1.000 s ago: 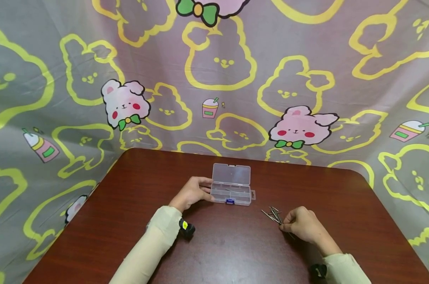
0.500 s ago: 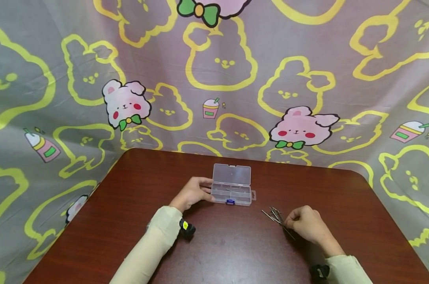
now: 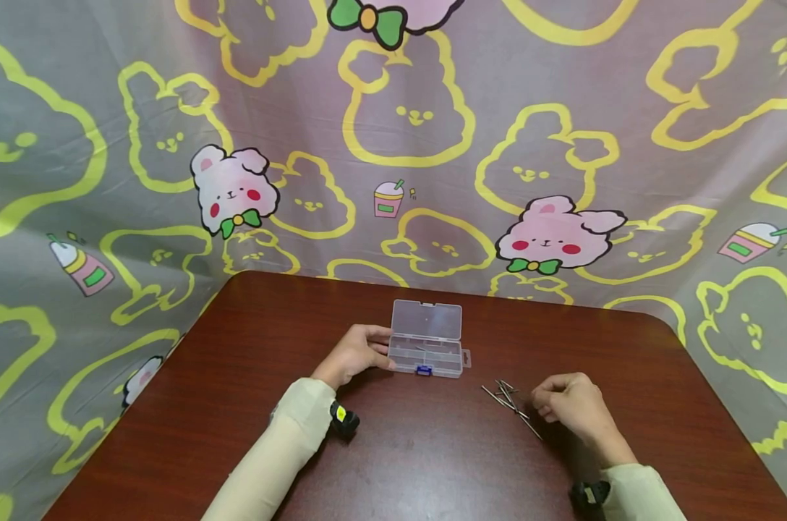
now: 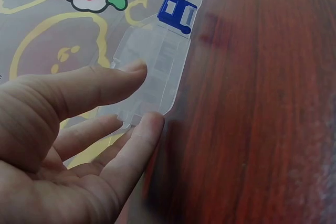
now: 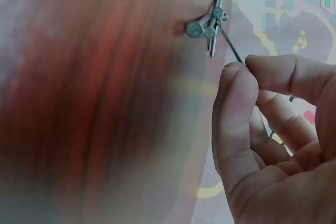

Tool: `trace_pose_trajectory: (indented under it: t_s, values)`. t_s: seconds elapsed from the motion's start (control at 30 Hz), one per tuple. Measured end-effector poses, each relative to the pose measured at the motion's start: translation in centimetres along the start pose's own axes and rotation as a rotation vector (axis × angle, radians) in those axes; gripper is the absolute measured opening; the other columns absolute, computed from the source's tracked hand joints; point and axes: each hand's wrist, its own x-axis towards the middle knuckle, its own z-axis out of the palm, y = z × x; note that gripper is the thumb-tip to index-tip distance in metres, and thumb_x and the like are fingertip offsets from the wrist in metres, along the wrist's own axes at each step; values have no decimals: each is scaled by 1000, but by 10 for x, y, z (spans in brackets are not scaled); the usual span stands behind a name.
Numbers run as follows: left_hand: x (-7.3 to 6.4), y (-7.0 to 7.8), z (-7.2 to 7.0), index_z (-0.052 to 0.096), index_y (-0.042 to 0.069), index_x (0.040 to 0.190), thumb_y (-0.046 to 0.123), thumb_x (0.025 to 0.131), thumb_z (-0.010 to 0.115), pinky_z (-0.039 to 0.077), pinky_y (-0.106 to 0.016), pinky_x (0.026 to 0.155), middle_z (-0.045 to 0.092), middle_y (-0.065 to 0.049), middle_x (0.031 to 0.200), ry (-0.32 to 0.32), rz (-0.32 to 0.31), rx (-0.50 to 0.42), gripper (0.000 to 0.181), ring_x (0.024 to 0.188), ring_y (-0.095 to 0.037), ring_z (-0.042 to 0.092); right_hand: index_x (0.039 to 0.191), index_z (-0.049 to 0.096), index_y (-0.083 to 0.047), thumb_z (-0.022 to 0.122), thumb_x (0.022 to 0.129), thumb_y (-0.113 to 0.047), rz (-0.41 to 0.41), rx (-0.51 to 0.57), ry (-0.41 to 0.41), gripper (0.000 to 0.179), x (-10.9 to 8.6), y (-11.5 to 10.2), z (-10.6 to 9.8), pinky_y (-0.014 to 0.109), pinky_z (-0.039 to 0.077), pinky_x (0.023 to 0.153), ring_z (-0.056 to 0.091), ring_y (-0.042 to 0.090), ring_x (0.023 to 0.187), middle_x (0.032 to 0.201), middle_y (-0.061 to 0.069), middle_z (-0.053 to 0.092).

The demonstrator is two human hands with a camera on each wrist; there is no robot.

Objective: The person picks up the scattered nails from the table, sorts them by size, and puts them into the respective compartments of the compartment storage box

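A clear plastic compartment box (image 3: pixel 406 365) with a blue latch stands on the table, its lid raised. My left hand (image 3: pixel 354 354) holds the box's left end, thumb at the near corner and fingers toward the hinge; the left wrist view shows thumb and a fingertip against the plastic. Thin metal pieces are inside the box. To its right lies a small crossed pile of nails (image 3: pixel 507 401), whose round heads show in the right wrist view. My right hand (image 3: pixel 579 405) is just right of the pile, pinching a thin nail (image 5: pixel 231 45) between thumb and forefinger; the fingertips hide its end.
The brown wooden table (image 3: pixel 289 311) has rounded far corners. A patterned cloth (image 3: pixel 419 188) hangs close behind it and at both sides. Black cameras sit on both wrists.
My right hand has drawn slightly right and away from the pile, uncovering more of the nails. My left hand and the box have stayed in place.
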Motion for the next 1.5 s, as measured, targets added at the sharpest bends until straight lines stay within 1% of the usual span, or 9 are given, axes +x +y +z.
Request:
trace_pose_trajectory:
  t_s: [0.2, 0.37, 0.6, 0.7, 0.93, 1.13, 1.23, 1.33, 1.5]
  values:
    - [2, -1, 0, 58, -6, 135, -14, 70, 85, 58, -34, 77, 64, -21, 125, 1, 8, -2, 71, 107, -32, 63, 90, 73, 11, 65, 87, 4, -4, 186, -8, 11, 4, 0, -3, 33, 59, 60, 67, 21, 66, 80, 14, 71]
    - [2, 0, 0, 59, -6, 136, -13, 70, 85, 58, -34, 78, 64, -21, 125, 1, 9, 6, 71, 106, -32, 63, 93, 71, 16, 62, 92, 4, -16, 276, -31, 15, 8, 0, -4, 34, 59, 61, 67, 20, 67, 85, 18, 72]
    - [2, 2, 0, 58, -7, 135, -14, 70, 85, 58, -34, 77, 63, -22, 127, -6, 12, 6, 71, 105, -31, 64, 95, 70, 17, 61, 91, 5, -18, 319, -54, 16, 12, -6, -2, 35, 59, 62, 68, 21, 66, 81, 15, 72]
    - [2, 2, 0, 59, -7, 134, -14, 70, 85, 58, -34, 77, 62, -22, 128, -3, 16, 10, 70, 105, -32, 65, 96, 70, 18, 61, 90, 5, -10, 342, -64, 16, 14, -8, -1, 34, 59, 62, 68, 20, 66, 81, 16, 72]
    - [2, 3, 0, 59, -7, 134, -14, 70, 84, 58, -34, 76, 62, -22, 128, -4, 24, 27, 69, 104, -32, 65, 99, 68, 20, 61, 91, 6, -21, 414, -100, 17, 18, -12, 3, 31, 59, 61, 67, 18, 66, 85, 17, 72]
    - [2, 2, 0, 58, -8, 134, -16, 69, 84, 58, -34, 77, 64, -22, 124, 2, 26, 34, 70, 103, -32, 66, 98, 67, 20, 61, 90, 6, -13, 425, -100, 18, 20, -17, 8, 31, 59, 60, 67, 19, 65, 84, 19, 71]
    - [1, 2, 0, 58, -7, 135, -16, 70, 83, 58, -33, 78, 63, -22, 124, 2, 17, 32, 70, 105, -33, 65, 99, 67, 21, 61, 91, 5, -20, 422, -113, 19, 22, -19, 11, 32, 59, 60, 67, 19, 66, 85, 20, 71]
    - [-1, 2, 0, 58, -7, 136, -16, 71, 83, 58, -34, 78, 62, -23, 126, 0, 13, 29, 70, 106, -33, 64, 100, 67, 20, 61, 92, 5, -22, 418, -118, 18, 24, -21, 14, 31, 58, 60, 66, 18, 65, 85, 19, 71]
    - [-3, 2, 0, 57, -9, 135, -16, 71, 82, 58, -32, 77, 61, -24, 127, 1, 38, 40, 69, 104, -31, 66, 98, 69, 18, 62, 92, 5, -42, 401, -127, 17, 28, -24, 21, 31, 58, 59, 65, 17, 65, 86, 18, 71]
